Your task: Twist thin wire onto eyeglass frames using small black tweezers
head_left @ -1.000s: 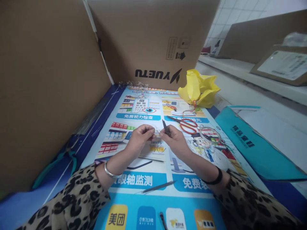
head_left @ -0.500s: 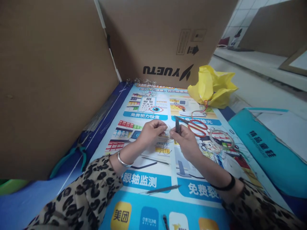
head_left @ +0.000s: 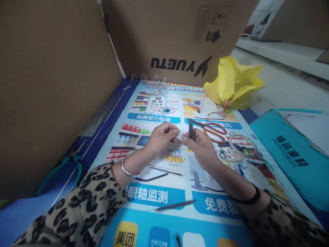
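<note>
Hands [head_left: 164, 139] pinching thin wire (apparently), red-handled scissors [head_left: 214, 132] nearby

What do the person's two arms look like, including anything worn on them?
Both arms have loose beige sleeves with black leopard spots, ending above the wrists. The left wrist wears a thin, shiny silver metal bangle; the right, a plain black band. Neither the left grip nor the right grip shows a glove.

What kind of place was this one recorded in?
Probably a makeshift handcraft work spot: red-handled scissors and teal-handled pliers lie on a poster-covered surface, with cardboard panels standing around it. Home or shop, I can't tell.
</note>
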A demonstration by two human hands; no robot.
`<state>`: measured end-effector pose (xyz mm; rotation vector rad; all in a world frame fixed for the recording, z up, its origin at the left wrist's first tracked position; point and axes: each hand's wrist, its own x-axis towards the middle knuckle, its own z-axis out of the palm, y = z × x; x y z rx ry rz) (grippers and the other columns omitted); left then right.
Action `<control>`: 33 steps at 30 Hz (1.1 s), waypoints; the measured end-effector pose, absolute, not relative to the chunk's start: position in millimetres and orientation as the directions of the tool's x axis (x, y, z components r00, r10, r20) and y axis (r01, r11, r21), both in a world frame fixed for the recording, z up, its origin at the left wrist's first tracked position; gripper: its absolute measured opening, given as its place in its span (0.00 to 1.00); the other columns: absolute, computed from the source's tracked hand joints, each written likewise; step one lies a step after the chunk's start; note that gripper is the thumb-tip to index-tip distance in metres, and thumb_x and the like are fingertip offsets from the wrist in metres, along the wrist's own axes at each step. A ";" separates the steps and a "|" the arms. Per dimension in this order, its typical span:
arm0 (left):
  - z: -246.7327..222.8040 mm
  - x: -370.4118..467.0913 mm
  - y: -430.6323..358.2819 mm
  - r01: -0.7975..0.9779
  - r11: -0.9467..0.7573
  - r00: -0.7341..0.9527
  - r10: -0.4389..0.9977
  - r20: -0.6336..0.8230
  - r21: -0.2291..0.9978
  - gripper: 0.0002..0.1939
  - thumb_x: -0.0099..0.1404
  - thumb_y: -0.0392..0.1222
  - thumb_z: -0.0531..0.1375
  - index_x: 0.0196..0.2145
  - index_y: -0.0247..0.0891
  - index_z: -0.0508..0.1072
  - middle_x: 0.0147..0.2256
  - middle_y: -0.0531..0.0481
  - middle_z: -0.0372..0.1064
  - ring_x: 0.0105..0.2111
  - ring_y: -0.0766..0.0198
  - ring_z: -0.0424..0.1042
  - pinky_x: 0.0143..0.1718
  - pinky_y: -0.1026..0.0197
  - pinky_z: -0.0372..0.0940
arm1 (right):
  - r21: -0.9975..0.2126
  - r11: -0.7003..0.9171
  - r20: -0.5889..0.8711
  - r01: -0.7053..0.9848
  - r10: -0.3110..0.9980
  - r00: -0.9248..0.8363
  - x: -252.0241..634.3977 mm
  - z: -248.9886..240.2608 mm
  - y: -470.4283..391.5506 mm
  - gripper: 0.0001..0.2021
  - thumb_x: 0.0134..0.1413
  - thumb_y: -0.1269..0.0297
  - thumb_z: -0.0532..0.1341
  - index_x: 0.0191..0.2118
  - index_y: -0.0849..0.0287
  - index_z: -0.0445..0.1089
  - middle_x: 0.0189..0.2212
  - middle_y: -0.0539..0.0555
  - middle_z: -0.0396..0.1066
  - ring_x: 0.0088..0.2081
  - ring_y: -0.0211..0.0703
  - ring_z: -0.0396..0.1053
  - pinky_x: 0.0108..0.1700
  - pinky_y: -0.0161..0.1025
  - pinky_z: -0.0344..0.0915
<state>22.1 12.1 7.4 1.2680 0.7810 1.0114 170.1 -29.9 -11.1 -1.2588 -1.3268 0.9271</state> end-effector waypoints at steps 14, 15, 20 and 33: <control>6.5 17.9 8.2 -0.110 -0.203 0.234 0.946 0.223 0.973 0.10 0.59 0.45 0.56 0.30 0.36 0.72 0.29 0.51 0.69 0.31 0.67 0.67 0.34 0.64 0.60 | -0.991 0.104 0.109 0.078 0.993 0.053 169.9 2.1 -34.9 0.13 0.50 0.53 0.57 0.37 0.57 0.66 0.31 0.51 0.69 0.32 0.38 0.65 0.35 0.38 0.63; 6.2 17.3 9.0 -0.124 -0.200 0.221 0.949 0.223 0.972 0.10 0.60 0.45 0.56 0.30 0.36 0.71 0.30 0.50 0.70 0.32 0.67 0.68 0.35 0.64 0.61 | -0.997 0.067 0.069 0.034 0.997 0.043 170.8 2.6 -35.3 0.15 0.50 0.52 0.57 0.39 0.57 0.66 0.31 0.52 0.69 0.32 0.38 0.66 0.36 0.39 0.64; 2.8 17.2 12.2 -0.221 -0.143 0.166 0.969 0.182 0.965 0.11 0.61 0.47 0.54 0.33 0.36 0.65 0.33 0.47 0.72 0.32 0.65 0.72 0.33 0.62 0.64 | -0.998 -0.045 -0.044 0.043 0.999 0.005 173.4 5.2 -36.2 0.16 0.50 0.50 0.56 0.37 0.57 0.65 0.26 0.50 0.67 0.31 0.38 0.67 0.35 0.40 0.67; -0.1 19.9 12.1 -0.275 -0.083 0.174 0.975 0.135 0.958 0.10 0.63 0.46 0.52 0.32 0.37 0.58 0.30 0.50 0.71 0.27 0.66 0.73 0.26 0.66 0.63 | -0.738 0.119 0.169 0.664 0.986 0.011 202.3 11.5 -20.7 0.12 0.54 0.53 0.51 0.32 0.56 0.64 0.25 0.50 0.66 0.29 0.42 0.63 0.30 0.39 0.58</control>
